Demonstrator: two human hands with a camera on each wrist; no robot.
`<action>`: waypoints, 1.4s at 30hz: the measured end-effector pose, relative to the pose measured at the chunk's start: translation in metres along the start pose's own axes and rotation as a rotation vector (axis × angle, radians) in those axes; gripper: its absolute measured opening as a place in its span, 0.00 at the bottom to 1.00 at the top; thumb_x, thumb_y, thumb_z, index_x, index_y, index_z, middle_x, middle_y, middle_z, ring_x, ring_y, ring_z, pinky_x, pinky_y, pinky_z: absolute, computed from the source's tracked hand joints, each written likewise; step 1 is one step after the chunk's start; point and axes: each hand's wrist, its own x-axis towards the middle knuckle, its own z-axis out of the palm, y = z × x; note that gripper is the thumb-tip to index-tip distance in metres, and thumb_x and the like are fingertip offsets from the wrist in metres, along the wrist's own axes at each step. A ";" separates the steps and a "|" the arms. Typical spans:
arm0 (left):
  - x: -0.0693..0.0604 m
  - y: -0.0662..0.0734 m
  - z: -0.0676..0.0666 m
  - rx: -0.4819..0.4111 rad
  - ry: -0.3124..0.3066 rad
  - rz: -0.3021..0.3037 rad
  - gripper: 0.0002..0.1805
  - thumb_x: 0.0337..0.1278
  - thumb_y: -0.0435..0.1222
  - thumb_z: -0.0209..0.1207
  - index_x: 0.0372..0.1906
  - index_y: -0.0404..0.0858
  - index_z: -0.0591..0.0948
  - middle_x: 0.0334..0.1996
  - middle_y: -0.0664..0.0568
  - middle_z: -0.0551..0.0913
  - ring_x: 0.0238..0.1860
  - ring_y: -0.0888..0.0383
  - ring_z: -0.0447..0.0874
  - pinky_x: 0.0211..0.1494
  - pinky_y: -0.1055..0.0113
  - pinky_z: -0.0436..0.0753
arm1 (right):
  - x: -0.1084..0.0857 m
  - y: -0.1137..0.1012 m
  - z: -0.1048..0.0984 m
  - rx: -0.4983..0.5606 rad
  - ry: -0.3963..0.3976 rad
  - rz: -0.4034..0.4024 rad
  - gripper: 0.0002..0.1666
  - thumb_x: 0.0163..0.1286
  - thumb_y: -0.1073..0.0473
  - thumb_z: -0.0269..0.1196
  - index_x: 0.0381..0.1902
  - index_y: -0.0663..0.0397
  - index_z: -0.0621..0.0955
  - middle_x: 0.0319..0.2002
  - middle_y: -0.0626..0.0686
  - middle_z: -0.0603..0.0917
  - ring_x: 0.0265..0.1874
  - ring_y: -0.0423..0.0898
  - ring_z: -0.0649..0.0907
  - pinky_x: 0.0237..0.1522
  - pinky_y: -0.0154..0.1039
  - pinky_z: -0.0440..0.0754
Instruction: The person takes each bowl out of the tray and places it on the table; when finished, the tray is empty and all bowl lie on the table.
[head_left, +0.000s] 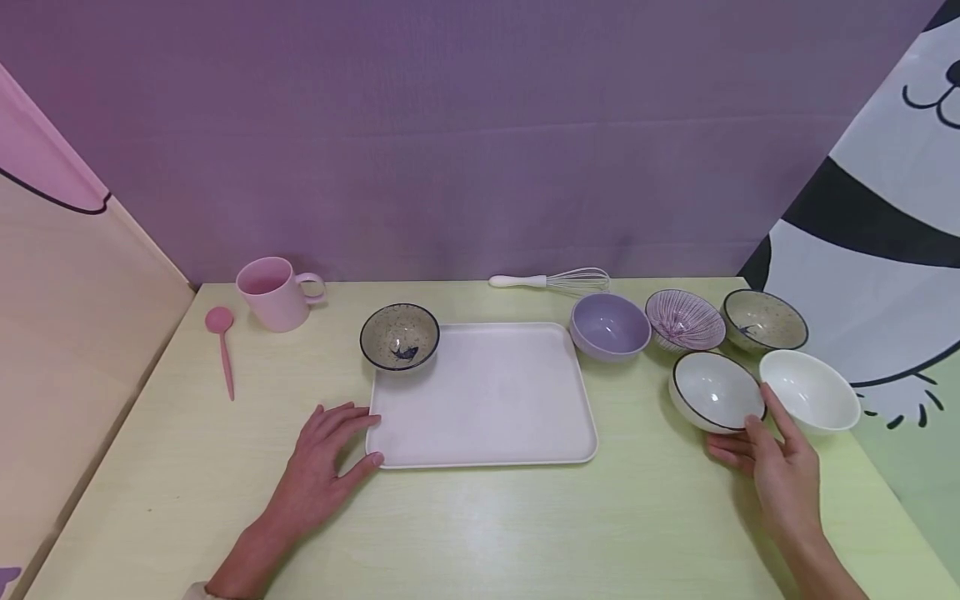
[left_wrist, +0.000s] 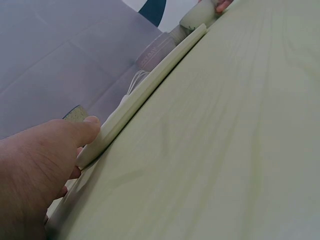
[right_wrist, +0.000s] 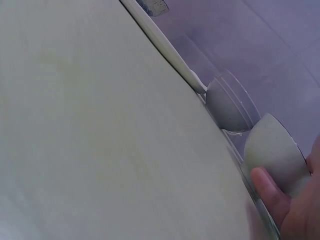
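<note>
My right hand grips a white bowl with a dark rim at the right of the table. In the right wrist view, the thumb lies against the bowl's outer wall. Whether the bowl's base touches the table I cannot tell. On the other side, my left hand rests its fingertips and thumb on the left edge of a white rectangular tray, near its front corner. A speckled bowl with a blue motif overlaps the tray's back left corner.
Close around the gripped bowl stand a plain white bowl, a purple-striped bowl, a second speckled bowl and a purple bowl. A whisk lies behind the tray. Far left are a pink mug and a pink spoon.
</note>
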 end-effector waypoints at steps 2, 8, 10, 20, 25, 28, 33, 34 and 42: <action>0.000 -0.001 0.000 0.000 0.001 0.001 0.26 0.65 0.41 0.76 0.66 0.41 0.87 0.67 0.43 0.85 0.73 0.37 0.78 0.85 0.30 0.58 | 0.000 0.000 -0.001 -0.028 -0.004 0.009 0.41 0.91 0.61 0.51 0.92 0.50 0.49 0.33 0.52 0.94 0.29 0.44 0.95 0.35 0.38 0.95; 0.000 -0.002 0.001 0.008 -0.001 0.003 0.25 0.66 0.41 0.76 0.66 0.41 0.87 0.67 0.43 0.85 0.73 0.38 0.78 0.86 0.31 0.58 | -0.003 -0.001 -0.004 -0.143 -0.002 0.047 0.41 0.92 0.54 0.53 0.93 0.40 0.50 0.35 0.47 0.94 0.27 0.43 0.94 0.31 0.38 0.94; 0.000 -0.002 0.002 0.010 -0.002 0.003 0.26 0.66 0.41 0.76 0.66 0.41 0.87 0.67 0.43 0.85 0.73 0.38 0.78 0.85 0.31 0.58 | -0.003 -0.002 -0.004 -0.180 -0.001 0.050 0.41 0.92 0.52 0.53 0.93 0.38 0.51 0.35 0.45 0.94 0.26 0.42 0.94 0.30 0.38 0.94; -0.001 -0.002 0.001 0.007 0.002 0.002 0.25 0.66 0.41 0.76 0.66 0.41 0.87 0.67 0.42 0.85 0.73 0.38 0.78 0.85 0.30 0.58 | -0.004 -0.004 -0.003 -0.248 -0.001 0.035 0.41 0.91 0.51 0.55 0.92 0.39 0.54 0.30 0.48 0.94 0.22 0.44 0.92 0.27 0.38 0.93; 0.000 -0.002 0.001 0.008 0.001 0.005 0.25 0.66 0.41 0.76 0.66 0.41 0.87 0.67 0.42 0.85 0.73 0.38 0.78 0.85 0.30 0.59 | -0.010 -0.007 0.002 -0.253 0.044 -0.003 0.38 0.90 0.54 0.57 0.91 0.42 0.60 0.25 0.50 0.92 0.19 0.44 0.91 0.26 0.37 0.92; 0.000 -0.002 0.001 0.008 0.000 0.007 0.25 0.65 0.41 0.77 0.66 0.41 0.87 0.67 0.42 0.85 0.73 0.37 0.78 0.85 0.30 0.59 | -0.013 -0.010 0.006 -0.241 0.091 -0.038 0.36 0.89 0.57 0.59 0.89 0.44 0.65 0.23 0.49 0.92 0.18 0.42 0.90 0.24 0.34 0.91; 0.000 -0.002 0.001 0.011 0.002 0.013 0.26 0.65 0.41 0.77 0.66 0.41 0.87 0.67 0.43 0.85 0.73 0.38 0.78 0.85 0.30 0.59 | -0.017 -0.015 0.015 -0.198 0.148 -0.097 0.31 0.88 0.62 0.58 0.84 0.50 0.73 0.22 0.49 0.91 0.16 0.41 0.88 0.21 0.31 0.88; 0.000 -0.002 0.001 0.012 0.002 0.014 0.26 0.65 0.41 0.77 0.66 0.41 0.87 0.67 0.43 0.85 0.73 0.38 0.78 0.85 0.30 0.59 | -0.018 -0.016 0.018 -0.188 0.153 -0.109 0.29 0.88 0.63 0.58 0.83 0.51 0.75 0.22 0.49 0.91 0.15 0.41 0.87 0.20 0.31 0.88; 0.000 -0.002 0.001 0.013 0.000 0.008 0.25 0.65 0.41 0.77 0.66 0.41 0.88 0.67 0.43 0.85 0.73 0.38 0.78 0.85 0.31 0.59 | -0.022 -0.020 0.042 -0.232 0.104 -0.184 0.22 0.86 0.68 0.58 0.73 0.61 0.82 0.23 0.50 0.90 0.17 0.41 0.88 0.24 0.29 0.89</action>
